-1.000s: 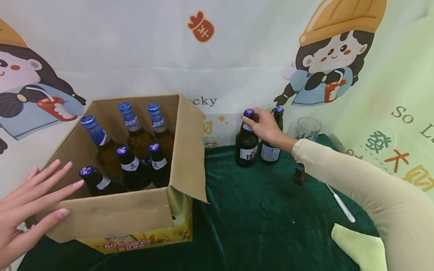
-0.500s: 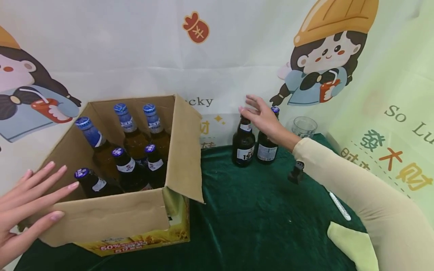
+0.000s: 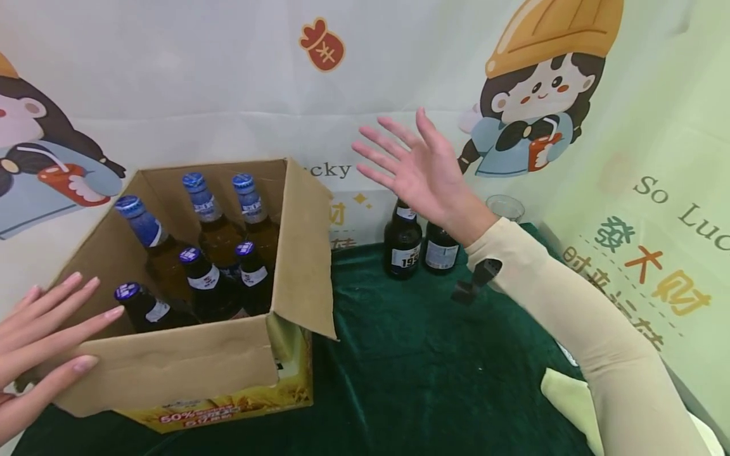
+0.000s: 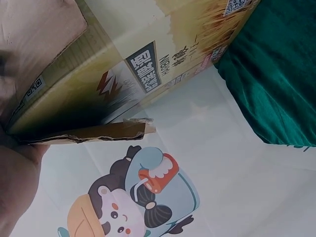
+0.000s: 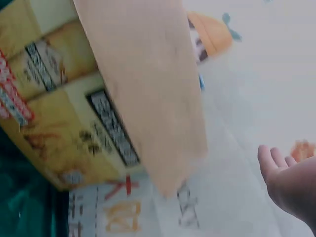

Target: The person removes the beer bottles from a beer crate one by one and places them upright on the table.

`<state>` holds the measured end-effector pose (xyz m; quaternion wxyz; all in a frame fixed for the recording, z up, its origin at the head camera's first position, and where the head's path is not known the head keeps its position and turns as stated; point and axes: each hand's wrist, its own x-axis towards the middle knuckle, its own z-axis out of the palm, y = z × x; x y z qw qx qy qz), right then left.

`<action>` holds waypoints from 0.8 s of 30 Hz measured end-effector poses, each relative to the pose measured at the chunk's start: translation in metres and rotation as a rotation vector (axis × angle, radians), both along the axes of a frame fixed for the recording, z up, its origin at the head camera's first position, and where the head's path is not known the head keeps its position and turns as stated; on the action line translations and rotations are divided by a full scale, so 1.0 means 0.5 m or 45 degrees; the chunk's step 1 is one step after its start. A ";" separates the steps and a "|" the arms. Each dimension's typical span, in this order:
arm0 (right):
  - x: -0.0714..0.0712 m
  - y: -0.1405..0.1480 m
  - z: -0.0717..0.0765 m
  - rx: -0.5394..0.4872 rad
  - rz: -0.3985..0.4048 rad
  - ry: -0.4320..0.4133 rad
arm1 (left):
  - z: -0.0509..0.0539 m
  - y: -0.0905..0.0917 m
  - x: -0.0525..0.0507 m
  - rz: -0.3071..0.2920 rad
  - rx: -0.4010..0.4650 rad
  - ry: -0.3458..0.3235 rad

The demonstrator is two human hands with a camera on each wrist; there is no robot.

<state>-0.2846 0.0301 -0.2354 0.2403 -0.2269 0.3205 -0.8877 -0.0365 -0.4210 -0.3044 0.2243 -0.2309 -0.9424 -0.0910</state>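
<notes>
In the head view, several bottles stand inside an open cardboard box point(image 3: 171, 364), some with light blue necks, some with dark necks and purple caps point(image 3: 189, 255). My left hand point(image 3: 42, 348) lies with spread fingers over the box's near left corner and flap. My right hand point(image 3: 428, 174) is raised, palm showing and fingers spread, holding nothing. Below and behind it, two dark bottles stand side by side on the green cloth: one with a "199" label point(image 3: 403, 256) and one partly hidden by the wrist point(image 3: 441, 254). In the right wrist view, the right hand point(image 5: 294, 185) is apart from the box flap point(image 5: 153, 98).
A clear glass point(image 3: 505, 208) stands at the back right, behind the right arm. A light green cloth point(image 3: 572, 402) and part of a white-handled item point(image 3: 568, 353) lie near the right sleeve. A printed backdrop point(image 3: 228, 76) hangs behind the green-covered table point(image 3: 416, 354).
My right hand has let go of the "199" bottle's neck, then risen and opened wide, turning its palm into view. The left hand stays at the box corner. The view has shifted slightly.
</notes>
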 end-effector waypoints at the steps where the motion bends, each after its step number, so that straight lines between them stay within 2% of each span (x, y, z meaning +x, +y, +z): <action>1: 0.007 -0.013 0.004 0.013 0.036 0.018 | 0.000 0.000 0.000 -0.003 0.005 0.004; 8: 0.059 -0.128 0.045 0.240 0.234 0.224 | 0.003 0.002 0.006 -0.031 0.025 0.040; 14: 0.095 -0.229 0.071 0.551 0.360 0.430 | 0.008 0.007 0.014 -0.016 -0.005 0.044; 19: 0.113 -0.294 0.081 0.863 0.362 0.621 | 0.010 0.017 0.017 -0.006 0.028 0.061; 24: 0.105 -0.331 0.083 1.185 0.284 0.873 | 0.014 0.023 0.018 0.018 0.042 0.047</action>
